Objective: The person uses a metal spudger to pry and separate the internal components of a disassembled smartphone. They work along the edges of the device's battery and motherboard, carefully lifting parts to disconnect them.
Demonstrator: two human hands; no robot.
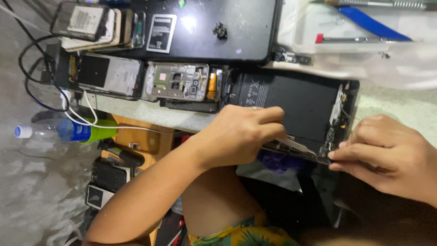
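2 hands on an opened tablet [291,105] at the surface [136,114] edge.
Your left hand [239,134] pinches a thin tool; your right hand [387,155] grips the rim. Likely light, rigid, fragile: hold its edges.

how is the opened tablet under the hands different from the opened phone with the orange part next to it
The opened tablet is much larger than the opened phone. The tablet's inside is mostly a flat black slab; the phone shows a grey metal frame with an orange part at one end. The left hand and right hand work at the tablet's edge; the phone lies untouched. Both lie open on the table.
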